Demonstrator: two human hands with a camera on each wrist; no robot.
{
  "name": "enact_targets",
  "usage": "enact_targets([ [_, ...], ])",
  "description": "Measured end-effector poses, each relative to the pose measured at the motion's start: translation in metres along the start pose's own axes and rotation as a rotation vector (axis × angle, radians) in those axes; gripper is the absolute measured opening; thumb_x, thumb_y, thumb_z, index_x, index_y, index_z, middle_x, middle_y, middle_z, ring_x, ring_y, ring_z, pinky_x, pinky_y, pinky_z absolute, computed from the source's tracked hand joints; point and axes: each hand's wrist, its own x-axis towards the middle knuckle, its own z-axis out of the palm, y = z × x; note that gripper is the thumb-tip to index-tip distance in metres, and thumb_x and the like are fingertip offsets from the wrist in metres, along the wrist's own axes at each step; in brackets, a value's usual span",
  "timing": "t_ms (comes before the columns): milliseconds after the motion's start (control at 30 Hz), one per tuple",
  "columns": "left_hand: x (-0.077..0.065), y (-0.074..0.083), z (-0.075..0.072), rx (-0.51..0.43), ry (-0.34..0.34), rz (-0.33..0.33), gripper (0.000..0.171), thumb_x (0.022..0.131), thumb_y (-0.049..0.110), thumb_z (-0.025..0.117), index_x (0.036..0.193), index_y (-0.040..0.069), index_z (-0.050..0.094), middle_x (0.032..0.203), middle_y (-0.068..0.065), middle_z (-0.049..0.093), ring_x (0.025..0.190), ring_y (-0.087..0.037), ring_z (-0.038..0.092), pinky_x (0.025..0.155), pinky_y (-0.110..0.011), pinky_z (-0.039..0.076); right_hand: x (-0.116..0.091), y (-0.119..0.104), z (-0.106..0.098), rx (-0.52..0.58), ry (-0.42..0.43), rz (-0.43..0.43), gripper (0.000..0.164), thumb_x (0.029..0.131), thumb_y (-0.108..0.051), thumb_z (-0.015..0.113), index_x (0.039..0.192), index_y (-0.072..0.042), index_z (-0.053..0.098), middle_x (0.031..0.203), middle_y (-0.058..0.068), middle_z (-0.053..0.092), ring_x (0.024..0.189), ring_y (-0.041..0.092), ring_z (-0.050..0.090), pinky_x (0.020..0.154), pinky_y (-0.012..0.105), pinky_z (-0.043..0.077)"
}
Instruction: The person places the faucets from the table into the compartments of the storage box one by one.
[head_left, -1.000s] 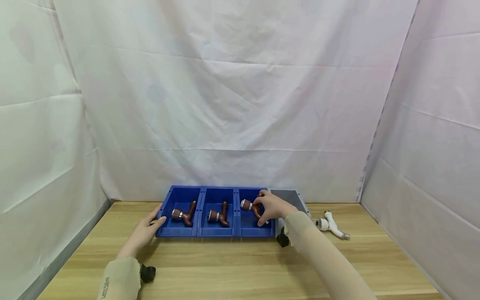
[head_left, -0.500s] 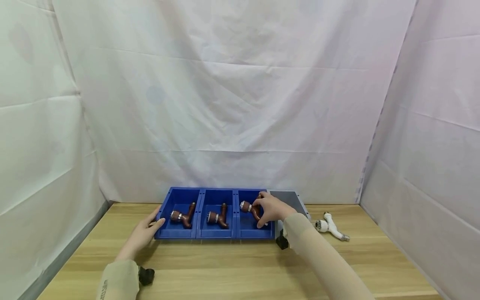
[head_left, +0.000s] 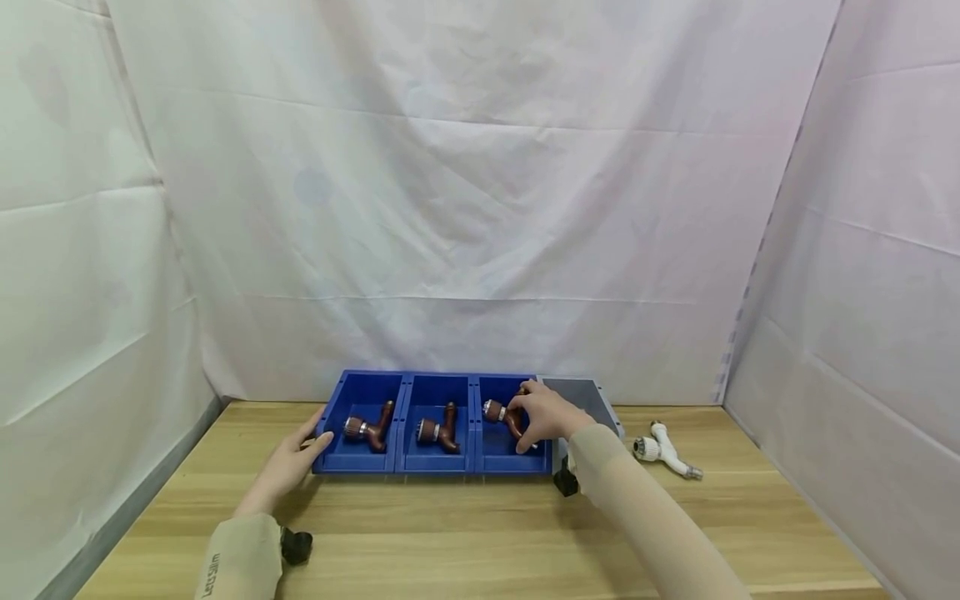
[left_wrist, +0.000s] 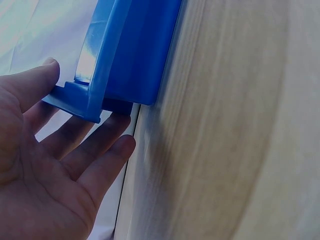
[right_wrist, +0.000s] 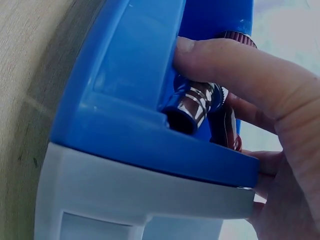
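Note:
Three blue bins stand joined in a row, each with a brown faucet with a silver-ringed knob. My left hand [head_left: 288, 462] holds the front corner of the leftmost blue bin [head_left: 337, 462], its thumb by the rim and its fingers along the outer side. In that bin lies one brown faucet [head_left: 367, 429]; another brown faucet [head_left: 438, 432] lies in the middle bin. My right hand [head_left: 547, 414] reaches into the third blue bin [head_left: 498, 462] and grips the brown faucet [right_wrist: 197, 102] there. The hand partly covers this faucet; its thumb is close to the bin's front wall.
A grey bin [head_left: 577, 390] adjoins the blue row on the right, partly behind the right hand. A white faucet [head_left: 663, 450] lies on the wooden table [head_left: 435, 533] beside it. White cloth [head_left: 465, 208] hangs behind and at both sides.
The view shifts slightly. Both hands, the bins and the faucets otherwise keep the same places.

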Motion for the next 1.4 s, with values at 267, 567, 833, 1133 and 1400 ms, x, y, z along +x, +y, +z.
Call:
enact_targets([
  [267,0.0001,-0.0006,-0.0012,0.0,0.003,0.001,0.064,0.104,0.033,0.047,0.156,0.01,0.018,0.148,-0.032,0.032,0.131,-0.052,0.033,0.101,-0.061,0.034,0.0021,0.0001,-0.0002,-0.028,0.009,-0.01,0.061,0.064,-0.03,0.091,0.12,-0.018,0.067,0.144,0.018,0.039,0.122,0.035,0.046,0.089,0.048,0.049],
  [567,-0.0006,-0.0042,-0.0008,0.001,0.002,-0.006,0.065,0.103,0.036,0.047,0.156,0.01,0.018,0.148,-0.032,0.032,0.131,-0.052,0.034,0.1,-0.059,0.037,0.0028,-0.0004,0.0019,-0.048,0.003,-0.013,0.062,0.065,-0.032,0.091,0.12,-0.019,0.067,0.146,0.019,0.037,0.127,0.038,0.042,0.093,0.051,0.046],
  [833,-0.0002,-0.0039,-0.001,0.002,-0.008,-0.022,0.066,0.103,0.036,0.047,0.156,0.01,0.018,0.149,-0.031,0.031,0.132,-0.051,0.033,0.101,-0.06,0.036,0.003,-0.0012,0.0033,-0.075,-0.005,-0.017,0.06,0.066,-0.032,0.09,0.12,-0.018,0.068,0.143,0.02,0.04,0.131,0.042,0.037,0.098,0.056,0.041],
  [1133,0.0029,-0.0036,-0.0009,-0.023,-0.008,-0.028,0.066,0.103,0.037,0.047,0.156,0.014,0.017,0.149,-0.03,0.031,0.132,-0.05,0.033,0.102,-0.06,0.034,0.0029,0.0006,0.0056,-0.119,-0.02,-0.013,0.057,0.068,-0.031,0.087,0.119,-0.017,0.068,0.147,0.022,0.038,0.143,0.042,0.016,0.11,0.061,0.018],
  [1400,0.0015,-0.0017,-0.0007,-0.022,-0.002,-0.005,0.064,0.103,0.033,0.048,0.156,0.011,0.019,0.148,-0.031,0.033,0.131,-0.051,0.034,0.102,-0.06,0.034,0.0036,0.0003,0.0077,-0.121,-0.012,-0.005,0.055,0.069,-0.03,0.087,0.119,-0.018,0.068,0.148,0.022,0.038,0.143,0.041,0.016,0.111,0.061,0.016],
])
